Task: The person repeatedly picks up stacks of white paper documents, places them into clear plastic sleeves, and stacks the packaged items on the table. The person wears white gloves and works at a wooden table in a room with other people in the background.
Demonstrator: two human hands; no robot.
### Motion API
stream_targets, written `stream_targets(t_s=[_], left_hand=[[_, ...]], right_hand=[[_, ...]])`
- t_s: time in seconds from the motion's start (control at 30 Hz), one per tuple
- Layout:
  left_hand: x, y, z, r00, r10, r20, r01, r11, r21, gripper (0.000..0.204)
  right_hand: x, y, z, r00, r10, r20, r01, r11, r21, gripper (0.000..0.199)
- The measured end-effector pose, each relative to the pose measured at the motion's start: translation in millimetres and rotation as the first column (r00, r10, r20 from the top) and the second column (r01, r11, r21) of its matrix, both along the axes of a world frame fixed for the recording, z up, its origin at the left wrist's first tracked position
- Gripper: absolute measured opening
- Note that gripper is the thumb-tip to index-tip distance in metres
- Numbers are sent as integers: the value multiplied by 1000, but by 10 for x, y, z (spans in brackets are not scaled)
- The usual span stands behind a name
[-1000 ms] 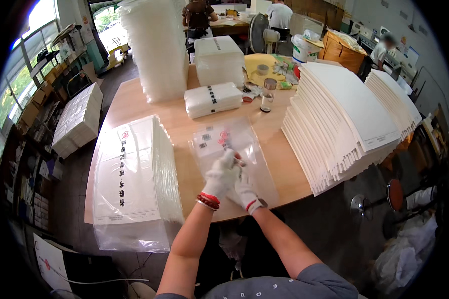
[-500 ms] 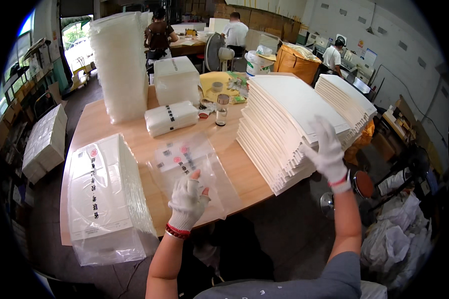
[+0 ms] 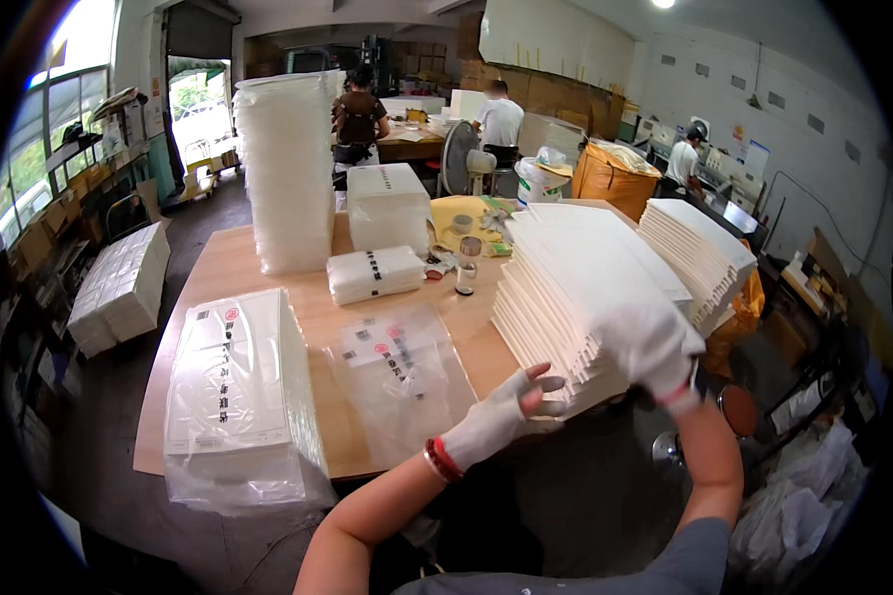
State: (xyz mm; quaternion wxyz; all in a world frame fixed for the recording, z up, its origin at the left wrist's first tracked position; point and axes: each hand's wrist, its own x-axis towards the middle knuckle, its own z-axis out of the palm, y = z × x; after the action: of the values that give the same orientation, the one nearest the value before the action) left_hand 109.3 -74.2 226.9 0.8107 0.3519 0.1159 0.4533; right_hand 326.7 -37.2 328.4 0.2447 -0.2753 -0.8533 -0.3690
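My left hand [image 3: 496,416], in a white glove with bare thumb and fingertips, is held out beside the front lower corner of a tall stack of white paper sets [image 3: 566,258]. Its fingers are apart and nothing is in them. My right hand [image 3: 645,342], also gloved, is over the stack's near right corner. Motion smears its fingers, so their hold on the top sheets cannot be made out. Flat clear plastic bags [image 3: 407,382] with black and red print lie left of my left hand. Further left stands a paper stack in a clear bag [image 3: 233,382].
Behind on the wooden table [image 3: 298,288] are a tall pile of clear plastic bags [image 3: 290,178], a wrapped white bundle [image 3: 375,274], a boxy paper pile [image 3: 387,208] and a lidded glass jar [image 3: 466,266]. A second paper stack [image 3: 695,253] stands right. Several people work further back.
My left hand has moved right, from above the flat bags to the paper stack's front. My right hand has come down and nearer at the stack's corner. The view has tilted up.
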Motion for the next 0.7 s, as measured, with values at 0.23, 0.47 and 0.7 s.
stream_targets(t_s=[0.23,0.47,0.7], left_hand=[[-258,-235,257,979,22,-204,-79,959,-274,49],[-309,-501,-321,616,629,-475,-251,727,639,79],[-114,-540,-933,172,961,-215,4,218,976,74]], right_hand=[[280,-518,-31,765,-177,-620,-597,170,-784,34],[-76,-567,-1252,402,-456,-794,-580,544,-606,42],[-690,-815,-2062,375,-336,-864,-440,756,-485,39]])
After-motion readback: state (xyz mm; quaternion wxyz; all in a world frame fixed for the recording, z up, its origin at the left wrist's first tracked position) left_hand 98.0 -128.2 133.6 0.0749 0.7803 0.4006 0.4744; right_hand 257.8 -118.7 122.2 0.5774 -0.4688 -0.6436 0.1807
